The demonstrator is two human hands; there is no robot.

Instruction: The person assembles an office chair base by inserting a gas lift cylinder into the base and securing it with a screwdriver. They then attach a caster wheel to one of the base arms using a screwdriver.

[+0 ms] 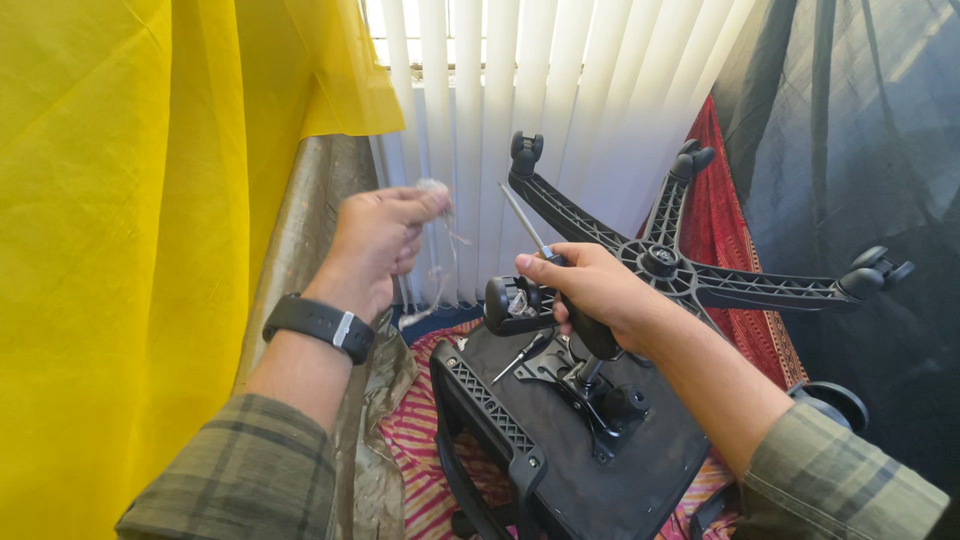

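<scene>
Black plastic fills the middle of my view: an office chair (590, 440) lies upturned on a striped pink cloth (420, 440), its seat underside facing up and its five-spoke base (665, 262) raised toward the white vertical blinds (520, 100). My right hand (590, 290) is closed around the dark handle of a screwdriver (560, 285), its thin metal shaft pointing up and to the left above my knuckles; the fingers are wrapped tight on the handle, right beside the nearest caster (515, 303). My left hand (378, 245), with a black wristband (320, 325) on the wrist, is lifted off to the left, well apart from the chair, its fingers pinched narrow on a small clump of pale, tangled fibres (440, 215) with strands hanging down. A second, smaller screwdriver (520, 356) rests on the seat underside just below the caster. Yellow curtain (120, 220) hangs along my left side, and a dark sheet (860, 130) covers the right.
</scene>
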